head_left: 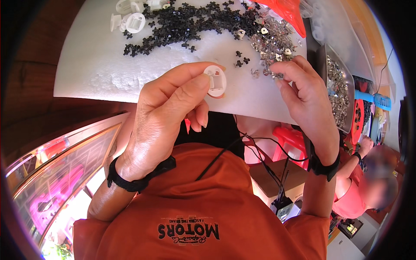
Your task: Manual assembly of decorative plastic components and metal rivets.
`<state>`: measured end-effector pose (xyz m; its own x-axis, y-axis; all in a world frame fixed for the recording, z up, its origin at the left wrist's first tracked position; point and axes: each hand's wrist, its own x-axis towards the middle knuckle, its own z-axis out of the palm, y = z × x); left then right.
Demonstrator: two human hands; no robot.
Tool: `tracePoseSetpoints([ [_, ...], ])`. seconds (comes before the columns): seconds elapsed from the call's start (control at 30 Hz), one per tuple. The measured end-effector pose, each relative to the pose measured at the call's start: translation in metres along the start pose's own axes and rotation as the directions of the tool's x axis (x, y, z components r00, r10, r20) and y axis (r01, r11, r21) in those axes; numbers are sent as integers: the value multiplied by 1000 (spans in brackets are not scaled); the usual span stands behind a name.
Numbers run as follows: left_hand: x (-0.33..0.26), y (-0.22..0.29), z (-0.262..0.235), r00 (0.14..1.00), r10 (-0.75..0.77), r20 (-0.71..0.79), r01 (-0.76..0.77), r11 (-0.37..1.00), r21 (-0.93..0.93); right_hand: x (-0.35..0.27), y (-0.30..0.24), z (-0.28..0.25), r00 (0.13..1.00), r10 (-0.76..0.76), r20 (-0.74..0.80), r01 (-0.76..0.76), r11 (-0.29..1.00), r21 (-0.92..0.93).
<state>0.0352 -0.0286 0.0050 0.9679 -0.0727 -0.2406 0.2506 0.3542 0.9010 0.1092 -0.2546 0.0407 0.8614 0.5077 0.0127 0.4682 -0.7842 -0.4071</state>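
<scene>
My left hand (pixel 160 104) pinches a white round plastic part (pixel 220 90) between thumb and forefinger, just above the near edge of the white work surface (pixel 99 73). A rectangular opening shows in the part's face. Over to the right, my right hand (pixel 307 93) has its thumb and forefinger together at the near edge of a pile of small clear and shiny pieces (pixel 273 43); whatever is between the fingertips is too small to name. Black cross-shaped pieces (pixel 173 28) lie heaped beyond my left hand, and a few loose black crosses (pixel 239 63) sit between the hands.
More white round parts (pixel 135 23) lie at the far left. A red plastic bag or sheet (pixel 288 13) is at the far right. A metal tray (pixel 321 56) of small pieces stands right of my right hand, near a blue-handled tool (pixel 381 101). Another person (pixel 351 201) sits farther right.
</scene>
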Motion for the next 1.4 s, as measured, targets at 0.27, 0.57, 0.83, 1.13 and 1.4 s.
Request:
tracePoseSetpoints([
  [0.27,0,-1,1,1000,13,-1,-13,1000,15,9,-4,12,999,-17,-50,12,995,-98],
  [0.57,-1,-1,-2,1000,4,-3,-4,1000,3,-1,-6,12,992,-118,-47,117,993,-28],
  [0.83,-2,-2,-4,999,8,-33,-8,1000,-6,-15,-6,12,993,-93,-71,94,996,4],
  [1.13,-6,-1,-2,1000,-3,5,3,998,-68,-10,-13,22,988,-42,-148,25,993,-118],
  [1.4,-5,-2,-3,1000,5,-8,-5,1000,8,-17,-13,24,991,28,-130,-23,999,39],
])
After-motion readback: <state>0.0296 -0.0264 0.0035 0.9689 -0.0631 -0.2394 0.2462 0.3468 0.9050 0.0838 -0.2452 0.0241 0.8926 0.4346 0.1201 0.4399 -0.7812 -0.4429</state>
